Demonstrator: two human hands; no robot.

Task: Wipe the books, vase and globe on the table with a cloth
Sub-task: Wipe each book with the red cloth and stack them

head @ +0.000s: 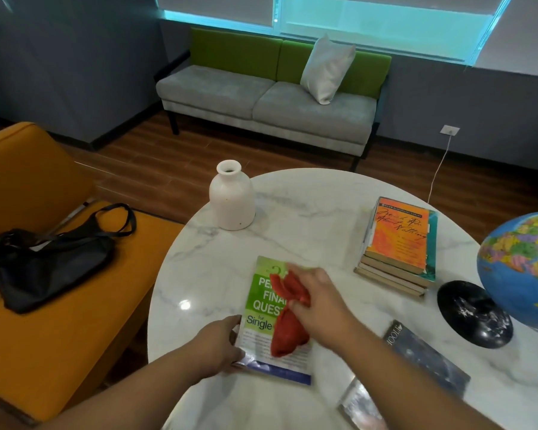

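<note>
A green and white book [263,308] lies flat near the front of the round marble table [308,218]. My left hand [221,346] grips its lower left edge. My right hand [319,301] holds a bunched red cloth [288,327] on the book's cover. A white vase [232,197] stands at the table's far left edge. A stack of books with an orange cover on top [398,243] sits to the right. The blue globe [522,265] on its black base [474,315] is at the right edge, partly cut off.
A dark book [426,358] and another glossy book [359,405] lie at the front right. An orange chair [44,305] with a black bag [50,259] stands to the left. A grey and green sofa [267,103] with a white cushion is behind the table.
</note>
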